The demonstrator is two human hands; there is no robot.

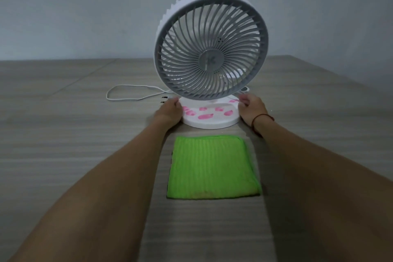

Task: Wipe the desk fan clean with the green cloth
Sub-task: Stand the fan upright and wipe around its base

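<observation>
A white desk fan (210, 49) with a grey spiral grille stands upright on the wooden table, facing me. Its round white base (210, 123) carries several pink smears. My left hand (170, 110) grips the left edge of the base and my right hand (252, 108) grips the right edge, both with fingers curled around the rim. A folded green cloth (212, 166) lies flat on the table just in front of the base, between my forearms, touched by neither hand. A brownish stain shows near the cloth's front edge.
The fan's white power cord (131, 91) loops on the wooden table (63, 134) to the left of the base, its plug (163, 99) lying close to my left hand. A plain grey wall rises behind the table's far edge.
</observation>
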